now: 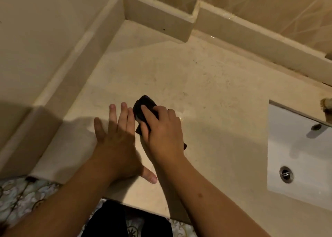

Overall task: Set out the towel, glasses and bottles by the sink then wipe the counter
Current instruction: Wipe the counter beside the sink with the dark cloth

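Observation:
My right hand [162, 128] presses a small dark cloth [143, 104] flat against the beige counter [206, 85], near its middle front. Most of the cloth is hidden under my palm, and a dark corner of it pokes out by my wrist. My left hand [116, 137] lies flat on the counter just left of the cloth, fingers spread, holding nothing. No towel, glasses or bottles are in view.
A white sink basin [294, 150] with a metal drain [286, 174] is set into the counter at the right. A raised beige ledge [156, 19] runs along the back wall and the left side. Patterned floor tiles [23, 199] show below the counter's front edge.

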